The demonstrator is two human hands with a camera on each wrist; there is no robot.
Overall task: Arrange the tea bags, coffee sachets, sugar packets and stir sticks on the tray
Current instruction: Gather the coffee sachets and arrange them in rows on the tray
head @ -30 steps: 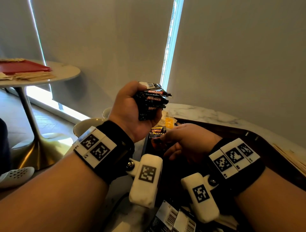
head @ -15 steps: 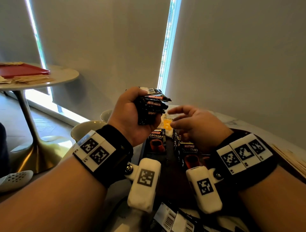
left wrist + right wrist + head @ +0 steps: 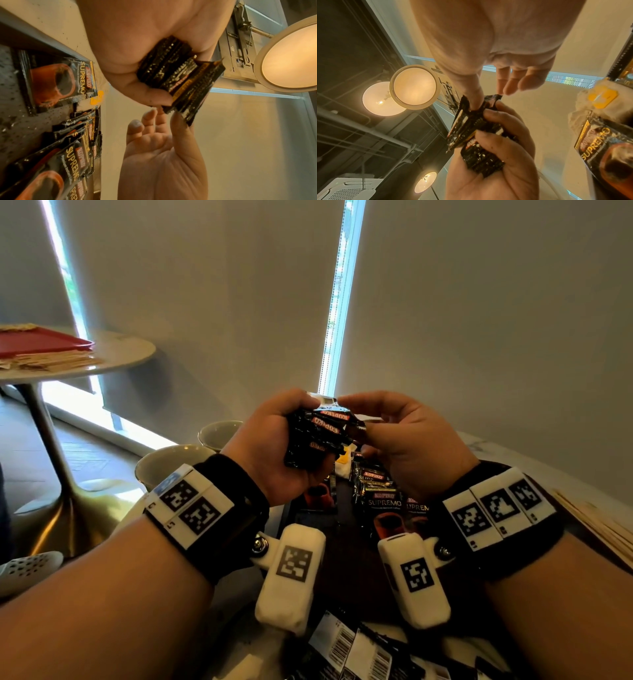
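Sachets: left hand (image 3: 270,446) curls its fingers round a fanned bundle of black coffee sachets (image 3: 317,436), held up above the far-left part of the tray; right hand (image 3: 407,440) meets it from the right, thumb and forefinger pinching the top edge of one sachet in the bundle, other fingers loosely spread; left wrist view shows the bundle's serrated ends sticking out past the left thumb; dark tray (image 3: 342,559) lies under both wrists on a marble table (image 3: 496,446); one Supremo sachet (image 3: 317,494) lies flat on the tray under the left hand; overlapping row of sachets (image 3: 383,501) sits just right of it, under the right hand; yellow-tagged tea bag (image 3: 344,462) at the tray's far end; barcode-side sachets (image 3: 356,648) lie at the near edge; stir sticks (image 3: 603,525) right of the tray.
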